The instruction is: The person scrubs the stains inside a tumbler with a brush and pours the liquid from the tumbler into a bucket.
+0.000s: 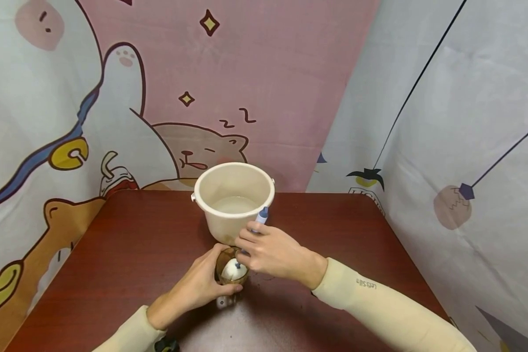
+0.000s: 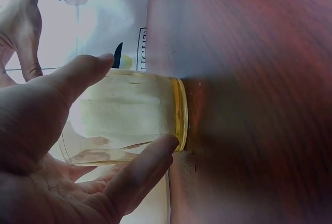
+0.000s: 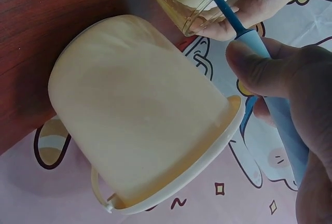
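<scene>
My left hand grips an amber-tinted glass, thumb on one side and fingers on the other. The glass's base is close over the table in the left wrist view. Inside the glass is the rounded white sponge head of a cup brush. Its blue handle slants up out of the mouth, and my right hand holds it, fingers curled round the grip. In the right wrist view the thin blue neck meets the sponge at the glass's rim.
A cream bucket stands just beyond the hands, with some liquid at its bottom. The dark red table reaches back to a printed cloth. A small pale object shows below the glass, and a dark one near the left sleeve.
</scene>
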A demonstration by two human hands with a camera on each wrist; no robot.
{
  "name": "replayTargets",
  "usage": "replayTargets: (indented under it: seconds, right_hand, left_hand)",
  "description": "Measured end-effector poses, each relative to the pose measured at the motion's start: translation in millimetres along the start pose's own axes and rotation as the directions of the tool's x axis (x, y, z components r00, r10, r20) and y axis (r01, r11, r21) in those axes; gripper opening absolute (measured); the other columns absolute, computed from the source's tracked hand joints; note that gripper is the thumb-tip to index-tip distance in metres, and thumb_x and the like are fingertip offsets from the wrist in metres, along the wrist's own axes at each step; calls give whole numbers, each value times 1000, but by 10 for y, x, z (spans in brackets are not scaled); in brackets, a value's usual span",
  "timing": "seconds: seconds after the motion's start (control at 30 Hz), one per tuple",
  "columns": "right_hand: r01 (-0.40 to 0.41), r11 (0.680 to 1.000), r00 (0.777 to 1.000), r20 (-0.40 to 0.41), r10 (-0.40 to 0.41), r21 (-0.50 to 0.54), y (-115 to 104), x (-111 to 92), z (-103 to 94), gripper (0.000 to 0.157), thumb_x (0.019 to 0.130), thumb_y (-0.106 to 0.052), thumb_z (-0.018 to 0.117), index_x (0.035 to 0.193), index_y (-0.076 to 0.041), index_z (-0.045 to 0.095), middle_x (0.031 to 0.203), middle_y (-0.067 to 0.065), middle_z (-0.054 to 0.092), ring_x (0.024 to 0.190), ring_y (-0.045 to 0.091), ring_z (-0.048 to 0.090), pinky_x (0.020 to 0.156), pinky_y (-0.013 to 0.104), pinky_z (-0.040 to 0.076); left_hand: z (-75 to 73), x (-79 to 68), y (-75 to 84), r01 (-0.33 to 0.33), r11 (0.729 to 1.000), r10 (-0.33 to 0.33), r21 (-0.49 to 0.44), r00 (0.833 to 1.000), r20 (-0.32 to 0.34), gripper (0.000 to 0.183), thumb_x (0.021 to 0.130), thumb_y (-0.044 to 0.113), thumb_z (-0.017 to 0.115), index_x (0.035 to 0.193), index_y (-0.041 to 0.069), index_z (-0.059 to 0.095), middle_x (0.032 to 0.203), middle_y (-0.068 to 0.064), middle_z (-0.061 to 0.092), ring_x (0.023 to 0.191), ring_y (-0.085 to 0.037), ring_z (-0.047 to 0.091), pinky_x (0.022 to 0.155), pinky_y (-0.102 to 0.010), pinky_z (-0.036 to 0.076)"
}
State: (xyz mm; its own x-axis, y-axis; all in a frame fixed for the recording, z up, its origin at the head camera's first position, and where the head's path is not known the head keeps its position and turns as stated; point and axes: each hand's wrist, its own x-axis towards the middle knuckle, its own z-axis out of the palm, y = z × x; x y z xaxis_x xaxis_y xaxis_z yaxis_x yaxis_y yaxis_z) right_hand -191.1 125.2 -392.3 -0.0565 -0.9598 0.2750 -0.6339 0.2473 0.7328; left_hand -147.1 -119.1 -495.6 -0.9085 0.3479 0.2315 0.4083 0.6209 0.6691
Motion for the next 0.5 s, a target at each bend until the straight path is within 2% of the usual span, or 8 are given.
replayTargets:
  seconds: [0.23,0.5]
  right_hand:
    - [-16,1000,1000,8,16,11,8,-22,-33,17,111,-23,75,97,-32,78,109,-11,77,111,15,65,118,33,46]
    - [-33,999,999,-27,33,13,37,-48,-49,16,108,-23,77,94,-30,77,102,-8,74,108,16,66,116,35,47]
  left_hand:
    - [-2,-3,-17,-1,1000,1,-27,1000,1,79,84,36,108,145,14,64,136,-5,77,118,-21,76,93,-33,64]
    - [-17,-8,-25,-24,999,24,-24,1000,-3,78,84,34,108,144,11,63,135,-6,77,115,-21,76,91,-32,63]
